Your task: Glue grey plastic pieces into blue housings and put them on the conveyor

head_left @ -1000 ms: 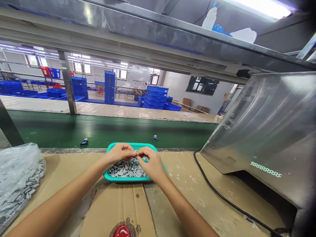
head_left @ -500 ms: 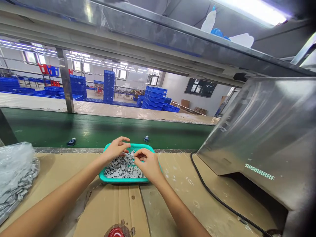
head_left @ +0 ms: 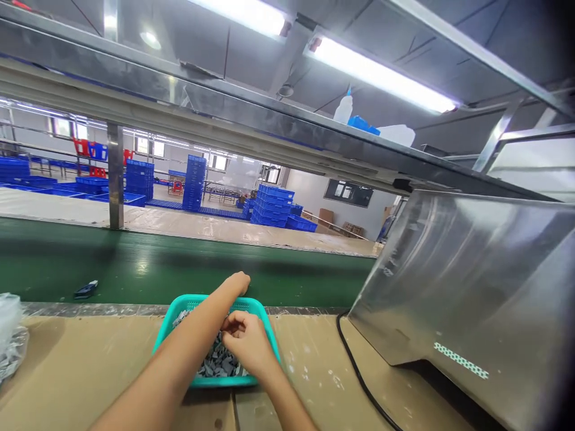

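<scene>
A turquoise plastic basket point(head_left: 158, 342) holds many small grey plastic pieces point(head_left: 220, 361). My left hand point(head_left: 237, 282) reaches past the basket's far rim, over the green belt point(head_left: 179, 263). It looks closed and bent downward; its fingertips and anything in them are hidden. My right hand point(head_left: 247, 342) is over the basket, thumb and forefinger pinched together above the grey pieces; what they hold is too small to make out. A dark part with a pale tip point(head_left: 86, 290) lies on the belt at the left.
At the left edge lies a clear plastic bag point(head_left: 11, 347) of grey pieces. A large sheet-metal housing point(head_left: 467, 299) stands at right, with a black cable point(head_left: 359, 377) beside it. Cardboard point(head_left: 90, 359) covers the bench. Overhead runs a metal shelf point(head_left: 251, 111) with bottles.
My left hand has gone from above the basket out to the belt. The dark part on the left has shifted left. The smaller part behind the basket no longer shows. My view has tilted up.
</scene>
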Demonstrator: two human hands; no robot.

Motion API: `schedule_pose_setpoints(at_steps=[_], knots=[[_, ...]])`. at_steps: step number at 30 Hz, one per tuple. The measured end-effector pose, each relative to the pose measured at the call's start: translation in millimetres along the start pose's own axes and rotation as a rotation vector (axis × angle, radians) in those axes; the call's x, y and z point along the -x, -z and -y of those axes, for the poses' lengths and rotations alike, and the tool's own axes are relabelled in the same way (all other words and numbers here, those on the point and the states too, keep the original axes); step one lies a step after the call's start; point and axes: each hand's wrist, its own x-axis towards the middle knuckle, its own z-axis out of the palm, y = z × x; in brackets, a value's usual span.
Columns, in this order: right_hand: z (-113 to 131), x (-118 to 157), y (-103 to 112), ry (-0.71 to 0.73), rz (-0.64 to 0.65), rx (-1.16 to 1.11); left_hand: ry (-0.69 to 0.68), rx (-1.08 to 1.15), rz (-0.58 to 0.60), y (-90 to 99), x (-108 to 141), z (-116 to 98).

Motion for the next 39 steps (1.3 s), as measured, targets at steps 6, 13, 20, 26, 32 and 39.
schedule_pose_setpoints(at_steps=[6, 13, 20, 26, 32, 39], knots=[[0, -2, 1, -0.024, 0.043, -0.022, 0.083, -0.150, -0.090, 56.2, 29, 6], [1, -2, 1, -0.014, 0.077, -0.038, 0.080, 0.178, -0.115, 116.1, 145, -13], [46, 19, 10, 0.044, 0.116, -0.049, 0.208, 0.718, -0.120, 131.1, 226, -5], [76, 95, 2, 0.132, 0.331, 0.131, 0.282, 0.711, -0.151, 123.7, 225, -5], [72, 131, -8, 0.234, 0.290, 0.247, 0.271, 0.623, -0.161, 120.3, 230, -14], [68, 132, -6, 0.279, 0.292, 0.287, 0.364, 0.504, 0.017, 118.3, 236, -19]])
